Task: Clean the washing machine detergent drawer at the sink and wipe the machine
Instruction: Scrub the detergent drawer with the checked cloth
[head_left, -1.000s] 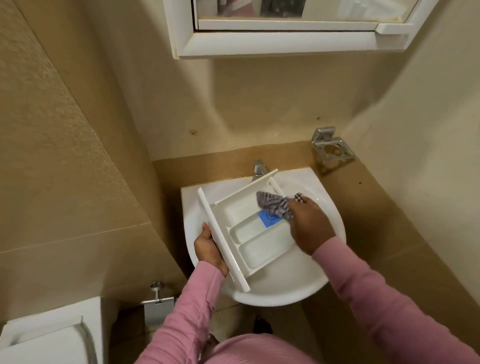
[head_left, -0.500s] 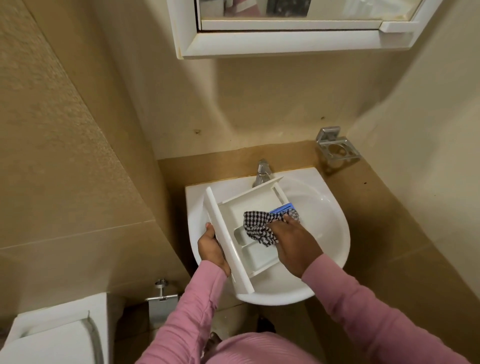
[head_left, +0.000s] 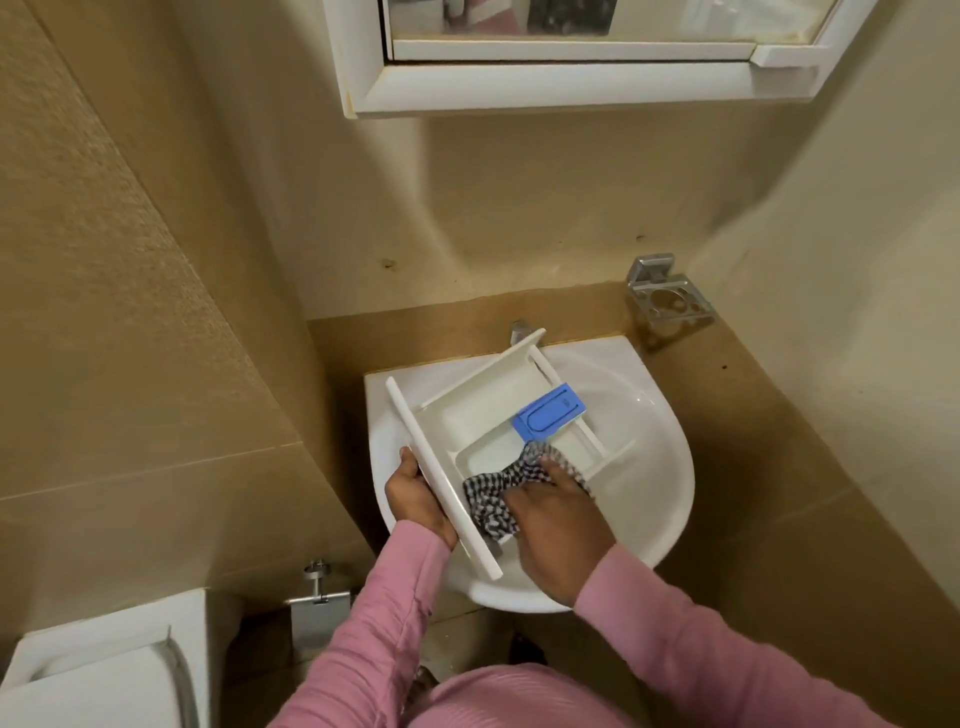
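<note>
– Since drips must be caught, is the round white ceramic sink (head_left: 670, 467) used?
– Yes; the white plastic detergent drawer (head_left: 467, 410) is held tilted over it, its front gripped by the left hand (head_left: 415, 504).
– And the black-and-white checked cloth (head_left: 488, 499)?
– It is clutched by the right hand (head_left: 556, 525) and pressed into the near compartment, near the blue plastic flap (head_left: 548, 413).

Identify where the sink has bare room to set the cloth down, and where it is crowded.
Bare basin lies right of the drawer, between its blue flap and the sink rim. Crowded on the left and near side: drawer, checked cloth, left hand, right hand.
</note>
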